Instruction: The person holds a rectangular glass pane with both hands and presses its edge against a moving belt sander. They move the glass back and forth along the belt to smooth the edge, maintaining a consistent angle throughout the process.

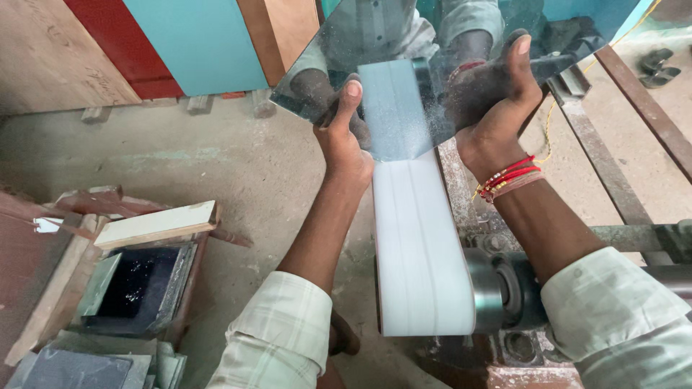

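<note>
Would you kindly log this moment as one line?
left hand: holds mirror pane | right hand: holds pane | pane edge on white sanding belt

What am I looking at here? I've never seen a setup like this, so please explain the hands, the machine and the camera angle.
One picture, from a camera on the person's head, looking down. The left hand and right hand hold a mirror pane by its edges, its lower tip pressed on a white sanding belt running over a metal roller. Dust speckles the glass, which reflects the person's shirt. Lower left, glass pieces and a wooden box sit on the concrete floor.
</note>
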